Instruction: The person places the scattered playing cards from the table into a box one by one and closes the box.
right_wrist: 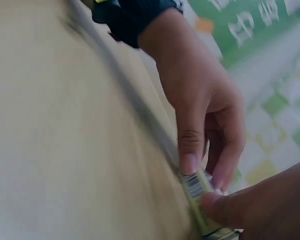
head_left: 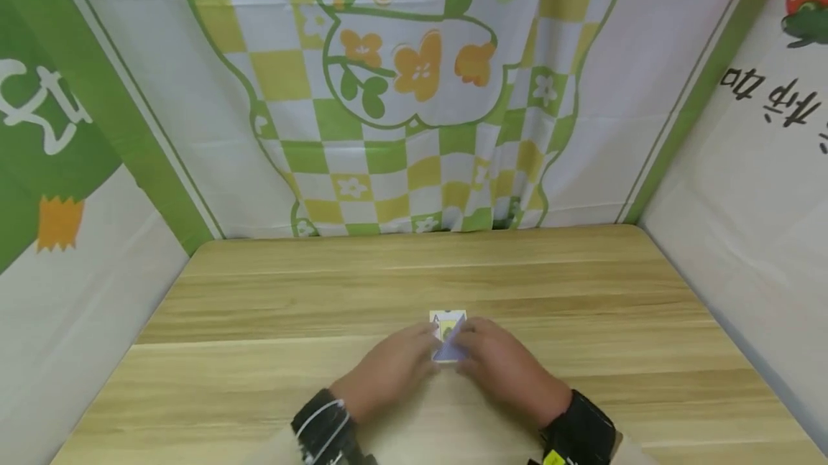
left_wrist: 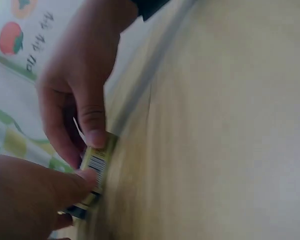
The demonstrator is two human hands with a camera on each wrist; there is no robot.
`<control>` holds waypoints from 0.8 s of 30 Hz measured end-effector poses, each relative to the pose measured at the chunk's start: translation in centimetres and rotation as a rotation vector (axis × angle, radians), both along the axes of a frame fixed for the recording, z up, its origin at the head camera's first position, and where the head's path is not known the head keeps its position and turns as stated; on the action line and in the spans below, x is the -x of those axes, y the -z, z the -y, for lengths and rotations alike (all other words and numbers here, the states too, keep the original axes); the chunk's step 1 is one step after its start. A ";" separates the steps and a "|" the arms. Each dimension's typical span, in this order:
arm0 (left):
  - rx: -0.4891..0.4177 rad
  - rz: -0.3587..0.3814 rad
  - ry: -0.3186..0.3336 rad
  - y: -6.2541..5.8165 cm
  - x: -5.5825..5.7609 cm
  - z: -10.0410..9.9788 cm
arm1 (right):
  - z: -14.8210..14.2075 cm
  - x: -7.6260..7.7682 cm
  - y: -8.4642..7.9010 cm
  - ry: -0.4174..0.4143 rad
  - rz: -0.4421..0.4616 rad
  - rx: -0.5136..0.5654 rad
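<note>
A small playing-card box (head_left: pixel 448 328) lies between my two hands near the middle of the table. Its upper face shows white, an "A" mark, a yellow centre and a purple triangle. My left hand (head_left: pixel 394 364) holds it from the left, and my right hand (head_left: pixel 504 368) grips its right side. In the left wrist view both thumbs press on the box's narrow yellowish side (left_wrist: pixel 97 165), which bears a barcode. The same barcode side (right_wrist: pixel 194 186) shows in the right wrist view, a thumb at each end. Most of the other fingers are hidden behind the box.
The wood-grain table (head_left: pixel 291 285) reaches back to a checked green, yellow and white curtain (head_left: pixel 414 156). Printed fabric walls stand at the left (head_left: pixel 136 235) and right (head_left: pixel 724 199). Each wrist wears a black band (head_left: pixel 326 425).
</note>
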State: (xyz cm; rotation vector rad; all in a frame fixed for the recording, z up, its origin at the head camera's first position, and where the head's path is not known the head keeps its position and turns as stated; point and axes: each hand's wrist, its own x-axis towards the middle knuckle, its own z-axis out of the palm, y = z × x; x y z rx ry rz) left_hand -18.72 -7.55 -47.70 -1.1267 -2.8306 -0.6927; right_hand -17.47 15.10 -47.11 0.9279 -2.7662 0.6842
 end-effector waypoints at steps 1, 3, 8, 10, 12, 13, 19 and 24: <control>-0.011 0.011 -0.020 0.3 1.2 -0.6 | -0.4 0.9 0.2 0.035 0.005 0.019; -0.049 0.032 -0.053 1.0 3.5 -1.7 | -1.1 2.9 0.7 0.099 0.028 0.053; -0.132 0.053 -0.111 2.5 8.5 -4.1 | -2.3 7.2 1.4 0.196 0.051 0.127; -0.138 0.042 -0.126 3.1 10.0 -4.7 | -2.6 8.4 1.5 0.215 0.039 0.119; -0.143 0.035 -0.132 3.3 11.0 -5.1 | -2.7 9.2 1.7 0.228 0.033 0.109; -0.143 0.032 -0.136 3.4 11.3 -5.2 | -2.7 9.4 1.7 0.231 0.036 0.104; -0.113 0.020 -0.167 2.4 11.3 -4.3 | -1.8 9.2 1.1 0.262 0.019 0.117; -0.094 -0.182 -0.292 -0.2 9.2 -0.9 | 0.6 7.6 -0.6 0.256 -0.136 0.123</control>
